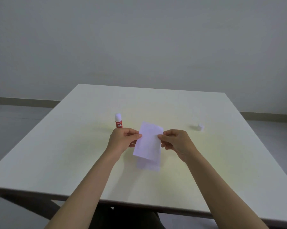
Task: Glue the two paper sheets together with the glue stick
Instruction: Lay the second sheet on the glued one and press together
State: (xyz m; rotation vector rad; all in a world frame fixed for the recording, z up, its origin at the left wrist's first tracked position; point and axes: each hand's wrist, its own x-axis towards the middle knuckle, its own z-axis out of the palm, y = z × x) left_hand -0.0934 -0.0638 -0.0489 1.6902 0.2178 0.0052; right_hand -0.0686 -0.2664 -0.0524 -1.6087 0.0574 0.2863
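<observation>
Head view: both hands meet over the middle of the white tabletop (pixel 73 146), each pinching a side edge of one white paper sheet (pixel 148 141). The left hand (pixel 121 142) grips the sheet's left edge between thumb and fingers; the right hand (pixel 176 144) grips its right edge the same way. The held sheet is lifted and tilted, its far end raised. A second paper sheet (pixel 148 166) lies flat on the tabletop just under it, its near part showing below the held one. The glue stick (pixel 118 121), red with a white top, stands upright just beyond the left hand, apart from it. A small white cap (pixel 200 126) lies well off toward the tabletop's right edge. Both forearms reach in across the near edge.
</observation>
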